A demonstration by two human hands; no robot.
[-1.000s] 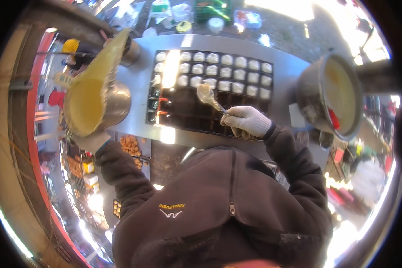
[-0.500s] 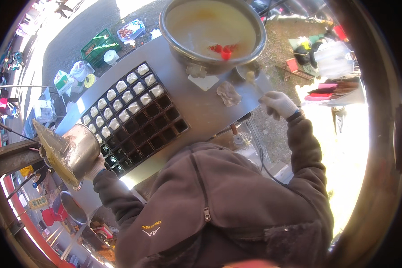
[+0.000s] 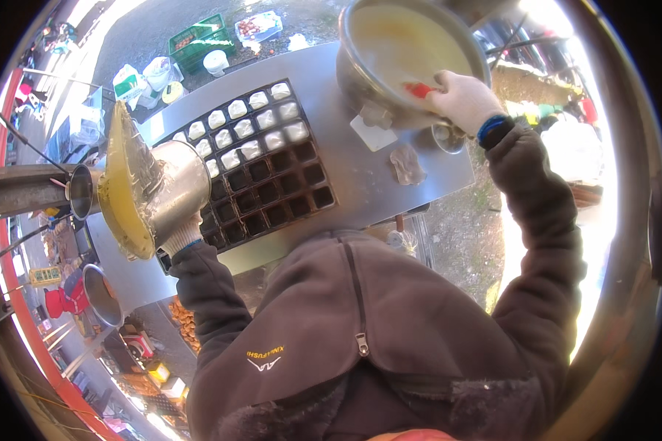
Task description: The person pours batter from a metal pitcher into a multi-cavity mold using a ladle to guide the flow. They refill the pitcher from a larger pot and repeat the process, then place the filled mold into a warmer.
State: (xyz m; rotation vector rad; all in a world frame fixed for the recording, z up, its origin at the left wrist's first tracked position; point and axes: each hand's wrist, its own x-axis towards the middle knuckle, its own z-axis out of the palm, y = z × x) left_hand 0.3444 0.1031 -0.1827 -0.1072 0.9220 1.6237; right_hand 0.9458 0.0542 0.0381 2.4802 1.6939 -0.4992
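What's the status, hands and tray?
Left hand holding metal pot, blocking part of tray. Right hand at red object in bowl; grip unclear. Far cells white, near cells dark.

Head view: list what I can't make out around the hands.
Head view: most fingers of the white-gloved left hand, hidden by the silvery cylindrical metal pot.
Head view: the left end of the dark rectangular tray with square wells, covered by the pot and left hand.
Head view: the full shape of the bright red object in the round metal basin, blurred and partly masked by the white-gloved right hand; whether that hand grips it is unclear.
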